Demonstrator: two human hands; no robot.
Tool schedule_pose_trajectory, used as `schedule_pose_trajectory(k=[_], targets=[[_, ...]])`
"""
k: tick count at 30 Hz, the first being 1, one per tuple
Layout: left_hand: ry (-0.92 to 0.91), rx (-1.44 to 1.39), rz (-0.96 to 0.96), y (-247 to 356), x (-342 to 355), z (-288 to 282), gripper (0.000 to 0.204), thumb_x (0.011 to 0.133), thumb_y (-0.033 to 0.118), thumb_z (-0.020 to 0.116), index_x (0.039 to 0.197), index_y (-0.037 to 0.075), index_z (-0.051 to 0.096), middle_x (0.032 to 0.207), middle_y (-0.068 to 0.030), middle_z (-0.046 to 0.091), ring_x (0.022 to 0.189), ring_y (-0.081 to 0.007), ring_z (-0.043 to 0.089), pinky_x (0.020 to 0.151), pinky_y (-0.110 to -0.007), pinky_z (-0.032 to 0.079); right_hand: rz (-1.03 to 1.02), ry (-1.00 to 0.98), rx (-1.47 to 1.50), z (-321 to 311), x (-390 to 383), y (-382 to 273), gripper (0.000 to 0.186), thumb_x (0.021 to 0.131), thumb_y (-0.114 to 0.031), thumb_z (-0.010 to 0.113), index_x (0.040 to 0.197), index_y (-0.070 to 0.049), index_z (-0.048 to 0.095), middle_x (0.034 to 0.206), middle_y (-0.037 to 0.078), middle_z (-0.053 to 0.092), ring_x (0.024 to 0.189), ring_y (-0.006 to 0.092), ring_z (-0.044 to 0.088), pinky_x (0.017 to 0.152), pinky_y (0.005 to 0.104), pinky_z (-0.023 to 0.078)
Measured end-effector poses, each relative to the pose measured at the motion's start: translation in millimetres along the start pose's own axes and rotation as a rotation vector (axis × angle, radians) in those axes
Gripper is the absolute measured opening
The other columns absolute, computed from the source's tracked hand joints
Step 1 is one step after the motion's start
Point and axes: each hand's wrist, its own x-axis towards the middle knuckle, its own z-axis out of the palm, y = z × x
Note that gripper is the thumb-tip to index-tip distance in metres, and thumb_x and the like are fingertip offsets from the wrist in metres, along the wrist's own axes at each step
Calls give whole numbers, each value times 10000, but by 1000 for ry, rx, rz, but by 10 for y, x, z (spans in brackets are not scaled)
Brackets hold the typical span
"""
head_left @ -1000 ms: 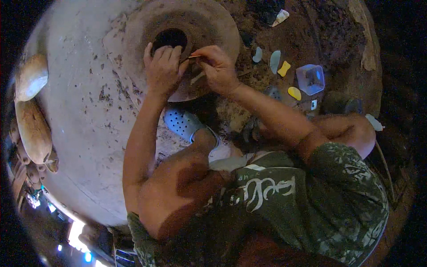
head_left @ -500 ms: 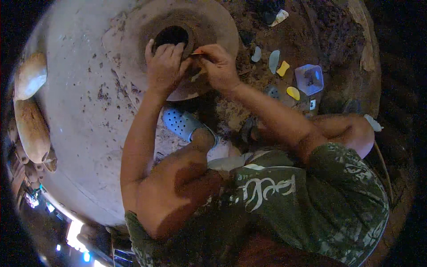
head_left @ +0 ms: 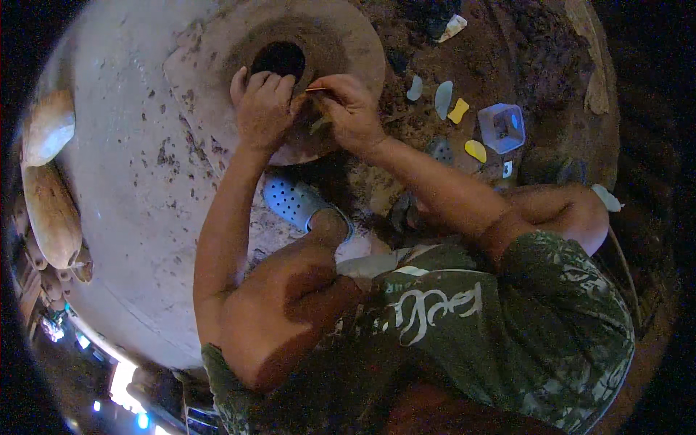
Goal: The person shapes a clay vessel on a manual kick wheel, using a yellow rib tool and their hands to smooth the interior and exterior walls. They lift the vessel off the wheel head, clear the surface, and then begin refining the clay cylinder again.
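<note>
At the top centre sits a round clay pot (head_left: 310, 58) with a dark round mouth, on a broad disc like a potter's wheel (head_left: 366, 43). My left hand (head_left: 264, 109) is curled over the pot's near rim, fingertips at the opening and thumb on the right side. Just right of it, my right hand (head_left: 353, 114) pinches a thin orange stick-like tool (head_left: 316, 90). The tool's tip points left toward the rim beside my left thumb. Whether it touches the clay I cannot tell. My fingers partly hide the pot's near wall.
On the ground to the right lie pale curved scrapers (head_left: 444, 100), a yellow notched piece (head_left: 457, 111), a yellow oval piece (head_left: 475, 151) and a clear plastic tub (head_left: 502, 129). My foot in a blue clog (head_left: 290, 199) rests below the wheel. Long tan vessels (head_left: 52, 217) stand far left.
The right hand and its thin tool have shifted slightly left. The left hand keeps its hold on the rim, and the whole view has drifted a little.
</note>
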Motion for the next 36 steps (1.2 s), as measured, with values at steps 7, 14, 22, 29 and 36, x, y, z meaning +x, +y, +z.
schedule_pose_trajectory(k=[7,14,22,29,36], targets=[[63,-71,99,-86,97,-20,388,873,454,692,1059,114,691,944,-32,692,1001,-223,637,1109,-517,305,198,52,76,-148,558,218,185,896,-68,648,1069,-51,713,1053,116,692,1039,279,648,955,377,507],[7,-15,-30,102,75,10,389,859,424,709,1085,108,693,971,-34,704,1010,-216,643,1111,-512,307,-41,48,-36,-32,45,158,185,952,-42,611,1118,-10,688,1020,72,685,956,181,659,892,313,532],[36,-48,144,-234,125,21,340,862,424,703,1012,119,692,938,-46,695,1027,-237,627,1077,-478,342,384,-72,260,-225,645,52,190,947,-49,622,1122,-2,680,1002,50,687,902,185,652,843,309,528],[18,-14,35,-13,157,19,365,863,488,689,927,129,690,896,-47,680,1005,-238,623,1046,-482,357,48,54,46,-4,69,141,224,856,-51,641,1065,-59,723,1072,127,692,1058,294,647,972,393,505],[117,-93,181,-299,148,-66,408,867,519,688,956,121,704,935,-57,693,1062,-243,625,1087,-522,333,369,-43,270,-269,695,3,163,949,-51,613,1083,-5,696,910,53,679,742,165,641,696,295,546]])
